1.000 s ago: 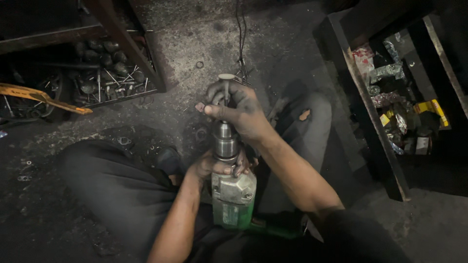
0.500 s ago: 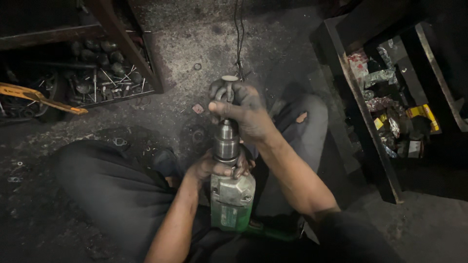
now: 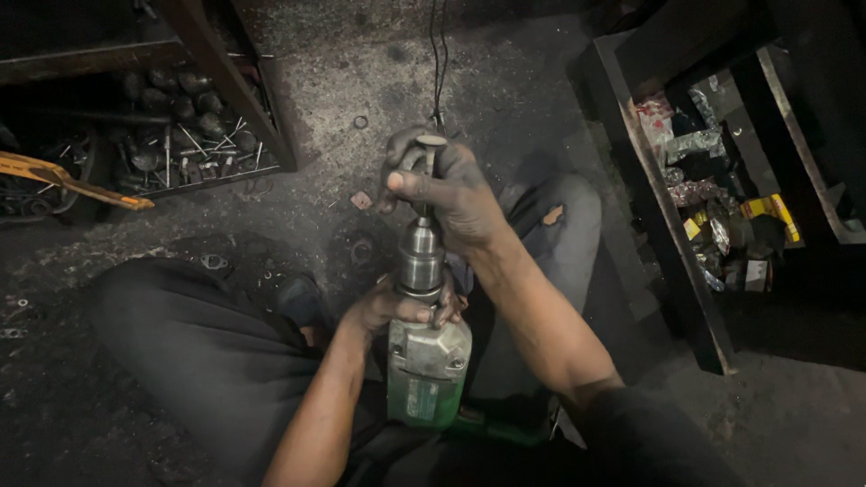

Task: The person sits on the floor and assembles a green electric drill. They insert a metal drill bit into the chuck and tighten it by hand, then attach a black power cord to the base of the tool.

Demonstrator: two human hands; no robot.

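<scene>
A green and grey electric drill [image 3: 426, 365] rests between my legs, its steel chuck [image 3: 420, 252] pointing away from me. My left hand [image 3: 397, 308] wraps around the drill's neck just below the chuck. My right hand [image 3: 446, 191], blackened with grime, is closed over a thin metal piece [image 3: 429, 144] with a flat round top that stands out of the chuck. Whether it is a key or a bit I cannot tell.
A dark metal rack [image 3: 194, 135] at the upper left holds rods and round parts, with an orange bar [image 3: 72, 180] beside it. A black cabinet [image 3: 677, 234] with packets stands at the right. A black cable [image 3: 438, 54], washers and small scraps lie on the gritty floor.
My right hand has shifted its grip a little on the piece at the chuck's tip. The drill and my left hand have hardly moved.
</scene>
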